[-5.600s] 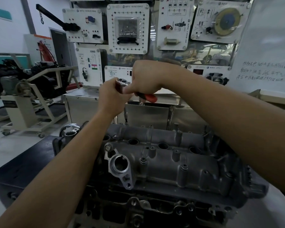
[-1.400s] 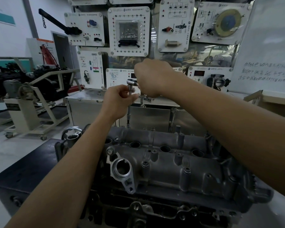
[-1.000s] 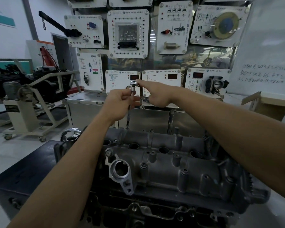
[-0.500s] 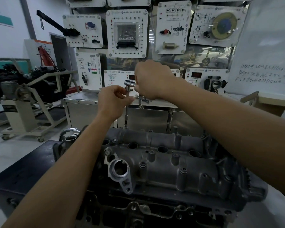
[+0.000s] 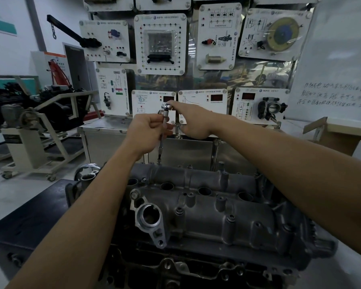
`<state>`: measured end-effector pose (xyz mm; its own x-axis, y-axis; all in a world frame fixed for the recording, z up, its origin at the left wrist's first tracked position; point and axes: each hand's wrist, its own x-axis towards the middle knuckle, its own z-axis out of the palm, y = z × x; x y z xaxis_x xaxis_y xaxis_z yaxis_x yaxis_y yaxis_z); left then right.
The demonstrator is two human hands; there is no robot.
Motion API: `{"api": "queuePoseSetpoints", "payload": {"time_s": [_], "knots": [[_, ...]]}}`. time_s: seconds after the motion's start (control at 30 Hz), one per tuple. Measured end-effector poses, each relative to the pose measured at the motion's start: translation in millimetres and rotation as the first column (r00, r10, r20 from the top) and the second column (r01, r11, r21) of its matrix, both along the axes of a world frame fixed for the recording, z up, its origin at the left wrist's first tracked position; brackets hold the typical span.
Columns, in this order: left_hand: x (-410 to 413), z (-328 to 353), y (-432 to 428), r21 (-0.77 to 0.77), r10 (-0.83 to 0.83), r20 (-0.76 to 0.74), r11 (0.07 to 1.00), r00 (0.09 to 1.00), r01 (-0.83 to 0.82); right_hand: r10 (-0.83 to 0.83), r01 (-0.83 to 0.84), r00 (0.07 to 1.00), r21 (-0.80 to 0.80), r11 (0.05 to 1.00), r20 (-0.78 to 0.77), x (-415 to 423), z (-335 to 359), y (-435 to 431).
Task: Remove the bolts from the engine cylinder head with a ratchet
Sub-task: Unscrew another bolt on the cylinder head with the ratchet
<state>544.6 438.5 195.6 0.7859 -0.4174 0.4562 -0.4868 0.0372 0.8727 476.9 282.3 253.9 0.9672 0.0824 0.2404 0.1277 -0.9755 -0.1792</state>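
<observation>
The grey engine cylinder head lies in front of me, with several bolts in it, one of them a bolt near the front. A ratchet on a long extension bar stands upright on a bolt at the head's far edge. My left hand grips the bar about halfway up. My right hand is to the right of the ratchet head. Its index finger lies stretched out to the chrome head, and its other fingers curl round the mostly hidden handle.
A steel cabinet with white training panels stands just behind the engine. An engine stand on wheels is at the left and a whiteboard at the right. A black bench carries the engine.
My right hand has swung the ratchet handle from over the head round to the right and lower, with its index finger now stretched to the head. My left hand still holds the bar.
</observation>
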Motion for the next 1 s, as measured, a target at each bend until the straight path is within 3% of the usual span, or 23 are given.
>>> {"api": "queuePoseSetpoints", "payload": {"time_s": [0.17,0.23,0.4,0.53,0.6,0.7,0.83,1.0], "knots": [[-3.0,2.8,2.7,-0.016,0.105,0.02,0.994,0.994,-0.105,-0.125,0.165,0.977,-0.245,0.955,0.174,-11.6,14.7,10.1],[-2.7,3.4,2.3,-0.019,0.175,0.027,0.984,0.984,-0.175,-0.155,0.224,0.955,-0.273,0.936,0.254,-20.1,23.5,17.9],[-0.6,2.1,3.1,0.05,0.362,0.182,0.925,0.914,-0.377,-0.071,0.188,0.928,-0.294,0.937,0.366,-33.5,30.7,46.4],[0.5,0.7,1.8,0.061,0.287,0.17,0.952,0.943,-0.301,-0.063,0.253,0.891,-0.375,0.892,0.45,-26.5,27.0,44.6],[-1.4,0.2,-0.3,0.102,0.17,0.173,0.977,0.97,-0.19,-0.078,0.251,0.912,-0.396,0.883,0.403,-20.7,22.6,34.7],[-2.0,-0.5,-3.5,0.167,0.066,0.153,0.982,0.986,-0.092,-0.122,0.175,0.975,-0.304,0.937,0.187,-11.9,14.5,18.0],[-0.1,-0.8,-2.1,0.092,-0.077,0.011,0.993,0.997,0.076,-0.074,0.076,0.997,-0.128,0.989,0.027,-1.9,1.1,3.0],[2.6,0.5,1.5,0.012,-0.006,-0.018,1.0,1.0,0.007,-0.058,0.061,0.998,-0.154,0.986,0.024,-5.8,3.6,4.0]]}}
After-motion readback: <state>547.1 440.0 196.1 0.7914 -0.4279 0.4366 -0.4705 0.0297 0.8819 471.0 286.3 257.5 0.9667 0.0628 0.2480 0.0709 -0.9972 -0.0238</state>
